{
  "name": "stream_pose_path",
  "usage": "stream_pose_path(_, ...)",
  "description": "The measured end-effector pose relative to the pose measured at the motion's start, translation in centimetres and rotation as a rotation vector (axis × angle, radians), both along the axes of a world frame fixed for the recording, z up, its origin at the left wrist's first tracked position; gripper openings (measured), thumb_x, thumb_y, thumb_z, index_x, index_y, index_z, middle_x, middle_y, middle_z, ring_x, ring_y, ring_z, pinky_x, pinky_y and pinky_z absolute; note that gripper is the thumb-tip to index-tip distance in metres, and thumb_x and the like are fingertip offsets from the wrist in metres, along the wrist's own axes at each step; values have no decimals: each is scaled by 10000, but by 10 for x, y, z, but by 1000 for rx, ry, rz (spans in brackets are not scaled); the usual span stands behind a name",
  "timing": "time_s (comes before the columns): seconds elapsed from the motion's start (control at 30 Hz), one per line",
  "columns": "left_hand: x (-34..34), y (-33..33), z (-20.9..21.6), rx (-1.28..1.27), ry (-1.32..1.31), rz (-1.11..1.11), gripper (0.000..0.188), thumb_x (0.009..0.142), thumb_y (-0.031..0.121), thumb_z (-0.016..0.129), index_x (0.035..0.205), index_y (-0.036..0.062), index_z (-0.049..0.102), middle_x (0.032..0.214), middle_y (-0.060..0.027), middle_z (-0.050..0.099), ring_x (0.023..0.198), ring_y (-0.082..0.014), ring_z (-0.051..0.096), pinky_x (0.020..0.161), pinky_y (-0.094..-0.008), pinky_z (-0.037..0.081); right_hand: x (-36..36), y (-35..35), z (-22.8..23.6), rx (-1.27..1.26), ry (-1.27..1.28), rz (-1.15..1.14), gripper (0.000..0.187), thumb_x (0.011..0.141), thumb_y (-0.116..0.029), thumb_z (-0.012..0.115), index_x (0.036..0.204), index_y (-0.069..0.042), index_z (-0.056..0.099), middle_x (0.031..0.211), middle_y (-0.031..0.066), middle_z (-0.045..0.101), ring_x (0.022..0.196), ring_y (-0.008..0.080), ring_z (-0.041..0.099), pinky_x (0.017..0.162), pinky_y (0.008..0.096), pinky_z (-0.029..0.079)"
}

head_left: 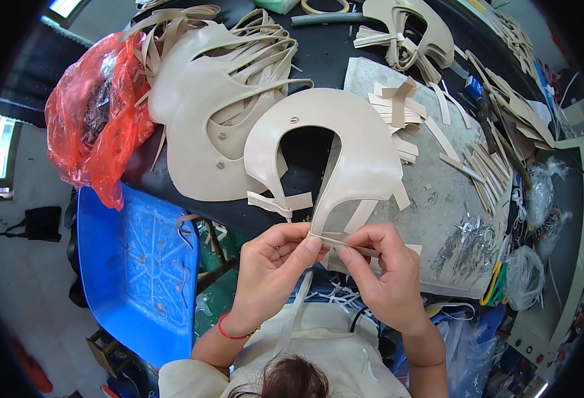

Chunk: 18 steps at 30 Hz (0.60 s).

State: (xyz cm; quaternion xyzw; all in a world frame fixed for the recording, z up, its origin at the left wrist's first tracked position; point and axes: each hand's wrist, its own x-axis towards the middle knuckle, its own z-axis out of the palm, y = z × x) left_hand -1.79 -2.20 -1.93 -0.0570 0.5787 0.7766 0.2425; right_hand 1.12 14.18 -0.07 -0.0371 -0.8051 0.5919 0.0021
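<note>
A curved beige leather bag panel (365, 156) with a stitched edge and a large rounded opening lies in front of me, its narrow strap end reaching toward my body. My left hand (268, 265) is closed, pinching that strap end between thumb and fingers. Across the strap runs a thin beige leather strip (331, 241), which my right hand (391, 282) grips between thumb and index finger. A long strap (297, 305) hangs from below the hands over my lap. Another short strip with a folded piece (280, 201) sits at the panel's left end. My fingers partly hide where strip and strap meet.
Stacked beige panels (189, 139) lie to the left, beside a red plastic bag (96, 113). A blue tub (136, 265) stands at lower left. On the right, a grey board (431, 239) carries cut strips (481, 169) and small metal parts (474, 235). Another panel (431, 26) lies at the back.
</note>
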Motion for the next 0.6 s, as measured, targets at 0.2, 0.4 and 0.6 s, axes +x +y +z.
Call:
stream_pose_path(0.2, 3, 3, -1, 3, -9, 16, 222, 921, 66, 566, 1094, -74, 550, 970, -115, 650, 874, -126, 632, 786, -243, 522, -1, 2, 2, -6, -39, 1, 143, 841, 3, 627, 948, 5, 531, 781, 99, 654, 697, 166, 669, 609, 269, 525)
stream_pose_path(0.4, 5, 5, 2, 16, -57, 17, 200, 929, 75, 553, 1077, -58, 531, 969, -93, 630, 866, -118, 621, 782, -241, 514, 0, 2, 0, -8, -61, -12, 122, 832, 3, 629, 927, 3, 552, 772, 92, 658, 706, 164, 671, 612, 274, 525)
stream_pose_path(0.6, 6, 2, 6, 48, -9, -54, 174, 930, 89, 551, 1030, -53, 543, 944, -77, 624, 837, -101, 608, 760, -240, 506, 0, 2, 6, 23, -22, 30, 124, 824, 12, 621, 934, 3, 564, 793, 99, 658, 738, 171, 679, 647, 271, 534)
